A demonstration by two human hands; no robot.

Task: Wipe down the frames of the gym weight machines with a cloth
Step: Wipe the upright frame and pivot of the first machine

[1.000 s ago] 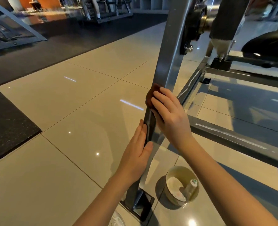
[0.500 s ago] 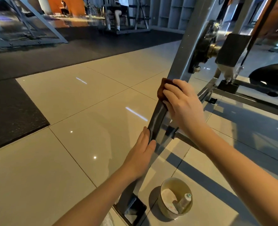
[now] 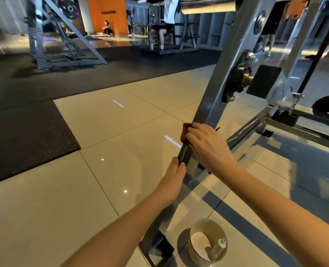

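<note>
A slanted grey steel post (image 3: 215, 93) of the weight machine frame rises from a foot plate (image 3: 156, 249) on the tiled floor. My right hand (image 3: 208, 147) grips a brown cloth (image 3: 185, 132) wrapped against the post, fingers curled over it; only the cloth's left edge shows. My left hand (image 3: 174, 176) rests lower on the post's left face, fingers straight along it.
A round bowl (image 3: 208, 241) with a small bottle and white rag stands on the floor by the post's foot. Low frame rails (image 3: 287, 126) run to the right. Black rubber mats (image 3: 25, 135) lie left. Other machines and people are far behind.
My right hand has slid the cloth up the post. My left hand stays on the post below it. The view has tilted up, showing more of the gym.
</note>
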